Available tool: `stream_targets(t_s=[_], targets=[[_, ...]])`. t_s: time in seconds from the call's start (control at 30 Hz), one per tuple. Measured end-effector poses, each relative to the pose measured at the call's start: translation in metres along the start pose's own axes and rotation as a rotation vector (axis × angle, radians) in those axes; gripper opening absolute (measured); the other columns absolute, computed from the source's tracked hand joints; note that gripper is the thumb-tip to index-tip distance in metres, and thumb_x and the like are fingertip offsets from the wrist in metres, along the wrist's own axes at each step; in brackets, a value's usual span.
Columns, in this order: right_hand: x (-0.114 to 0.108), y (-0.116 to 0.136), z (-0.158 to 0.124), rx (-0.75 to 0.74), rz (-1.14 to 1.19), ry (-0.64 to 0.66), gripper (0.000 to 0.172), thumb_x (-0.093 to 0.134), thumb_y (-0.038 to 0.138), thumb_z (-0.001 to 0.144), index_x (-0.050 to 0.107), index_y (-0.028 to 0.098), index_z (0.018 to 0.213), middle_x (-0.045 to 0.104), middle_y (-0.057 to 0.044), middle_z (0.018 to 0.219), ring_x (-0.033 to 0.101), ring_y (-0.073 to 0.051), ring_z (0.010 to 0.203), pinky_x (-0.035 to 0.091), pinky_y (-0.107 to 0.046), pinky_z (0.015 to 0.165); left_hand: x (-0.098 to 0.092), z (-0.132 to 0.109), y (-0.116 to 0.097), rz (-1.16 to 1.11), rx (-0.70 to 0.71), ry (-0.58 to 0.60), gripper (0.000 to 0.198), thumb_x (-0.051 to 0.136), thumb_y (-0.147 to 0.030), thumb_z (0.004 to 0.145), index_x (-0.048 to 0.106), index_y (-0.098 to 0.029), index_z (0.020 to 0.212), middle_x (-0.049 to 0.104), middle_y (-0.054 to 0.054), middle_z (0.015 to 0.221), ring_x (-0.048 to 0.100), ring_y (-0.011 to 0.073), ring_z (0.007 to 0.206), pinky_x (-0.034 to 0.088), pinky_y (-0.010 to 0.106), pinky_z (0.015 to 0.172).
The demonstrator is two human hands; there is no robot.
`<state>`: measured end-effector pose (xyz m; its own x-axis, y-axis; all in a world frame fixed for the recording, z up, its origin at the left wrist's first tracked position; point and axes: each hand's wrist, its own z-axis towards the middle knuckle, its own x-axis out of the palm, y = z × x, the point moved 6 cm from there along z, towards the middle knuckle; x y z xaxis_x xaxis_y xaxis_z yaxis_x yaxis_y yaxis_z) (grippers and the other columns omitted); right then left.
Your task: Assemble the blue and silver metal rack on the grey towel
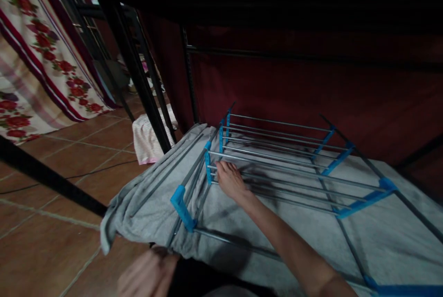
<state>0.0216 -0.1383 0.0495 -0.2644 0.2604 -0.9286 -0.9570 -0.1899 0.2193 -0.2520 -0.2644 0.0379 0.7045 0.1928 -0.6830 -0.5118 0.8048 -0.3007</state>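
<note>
A rack of thin metal tubes with blue plastic end pieces lies on a grey blanket. My right hand reaches across to its left end, fingers curled on a tube beside a blue end piece. The palm side of that hand is hidden. Low in the picture, my left hand is smeared by motion, so its fingers cannot be made out. Closest to it are the blanket's front edge and the lower end of a tube. A blue corner piece stands up between the two hands. Loose tubes rest on the blanket's left part.
Black metal frame posts rise on the left, and a dark beam slants in front. Overhead is a dark surface. Behind the rack hangs a dark red cloth. A flowered curtain, striped cloth and cable are left, over tiled floor.
</note>
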Motion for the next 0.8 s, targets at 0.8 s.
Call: stream_targets(t_s=[0.8], targets=[[0.01, 0.0, 0.029, 0.061, -0.064, 0.192, 0.04, 0.026, 0.027, 0.105, 0.053, 0.025, 0.133, 0.064, -0.008, 0.132, 0.064, -0.025, 0.111, 0.051, -0.038, 0.088, 0.173, 0.202, 0.114, -0.955, -0.281, 0.523, 0.041, 0.059, -0.046, 0.091, 0.061, -0.011, 0.112, 0.072, 0.006, 0.095, 0.064, 0.0203, 0.095, 0.054, 0.038, 0.091]])
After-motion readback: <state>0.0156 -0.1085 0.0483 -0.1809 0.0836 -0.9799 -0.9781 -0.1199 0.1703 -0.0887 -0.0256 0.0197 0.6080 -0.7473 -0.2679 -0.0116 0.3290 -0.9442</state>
